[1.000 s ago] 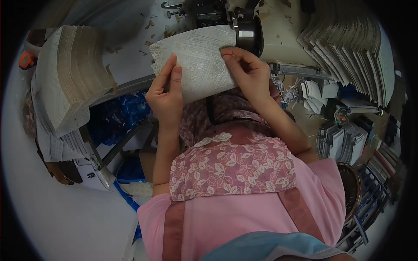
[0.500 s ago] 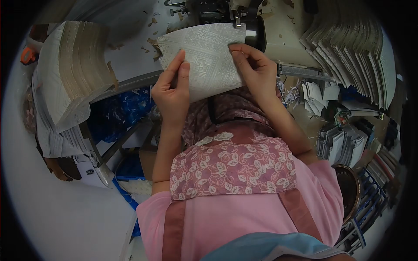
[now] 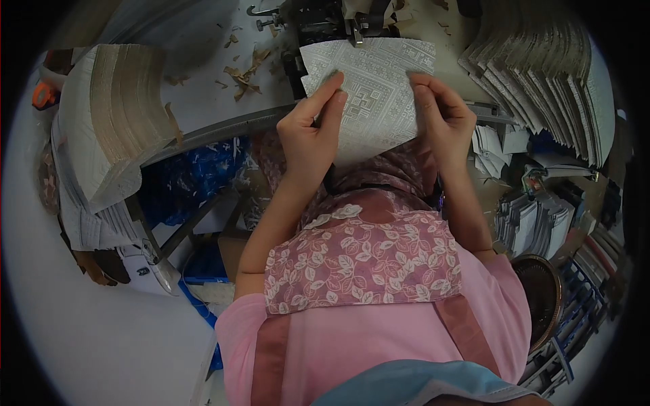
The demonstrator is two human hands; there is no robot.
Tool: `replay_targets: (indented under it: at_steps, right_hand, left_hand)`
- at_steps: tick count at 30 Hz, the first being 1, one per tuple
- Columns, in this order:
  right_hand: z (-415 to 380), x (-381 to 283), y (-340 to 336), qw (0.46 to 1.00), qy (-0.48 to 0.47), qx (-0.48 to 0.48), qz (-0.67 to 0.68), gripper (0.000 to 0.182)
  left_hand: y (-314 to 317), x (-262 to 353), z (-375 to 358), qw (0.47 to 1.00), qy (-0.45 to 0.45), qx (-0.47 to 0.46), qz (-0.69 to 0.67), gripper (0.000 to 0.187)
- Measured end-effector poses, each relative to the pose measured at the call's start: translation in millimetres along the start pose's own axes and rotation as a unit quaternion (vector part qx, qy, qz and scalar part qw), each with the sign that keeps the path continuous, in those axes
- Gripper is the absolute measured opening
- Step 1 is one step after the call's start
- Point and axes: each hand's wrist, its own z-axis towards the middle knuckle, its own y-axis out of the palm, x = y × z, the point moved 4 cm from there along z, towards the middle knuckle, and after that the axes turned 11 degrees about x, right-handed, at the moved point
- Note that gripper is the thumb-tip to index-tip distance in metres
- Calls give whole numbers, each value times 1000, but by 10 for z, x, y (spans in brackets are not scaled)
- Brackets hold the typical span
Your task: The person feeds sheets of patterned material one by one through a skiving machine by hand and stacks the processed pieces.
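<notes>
My left hand pinches the left edge of a pale, embossed leather-like panel between thumb and fingers. On the opposite side, my right hand grips the right edge, thumb against bent fingers. The panel's far edge lies right at the metal foot of a bench machine, overlapping its dark body in this view. A maze-like geometric pattern covers the panel's upper face. Its near corner points toward my lap, over the floral apron.
Stacks of similar panels stand at the left and right. Curled brown scraps lie on the table left of the machine. Blue plastic with white shreds hangs below the table edge. A round dark basket sits beside my right side.
Both hands have moved to the right with the panel, which has turned so a different edge lies at the foot. More brown scraps on the table are now uncovered.
</notes>
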Motion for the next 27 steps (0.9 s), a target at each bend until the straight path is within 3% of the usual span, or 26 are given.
replay_targets:
  at_steps: [7,19,22,24,25,27]
  right_hand:
    - [35,-4,-98,1000,-4,10,-11,18]
    - [-144,78,-568,996,-10,55,-63,19]
    - [-212,51,-702,991,-25,60,-120,19]
    - [-217,-36,-813,977,-45,99,-183,18]
    - [-191,-98,-863,961,-119,118,-220,16]
    - [-149,-144,-994,974,-116,127,-146,15]
  left_hand:
    - [83,6,-28,997,-63,-24,-24,27]
    - [423,27,-51,996,-9,-88,-22,21]
    - [443,180,-110,989,54,-134,-24,24]
    - [342,446,-213,955,218,-191,66,30]
    - [310,581,-289,924,298,-217,106,33]
    - [295,767,-413,881,390,-231,133,20]
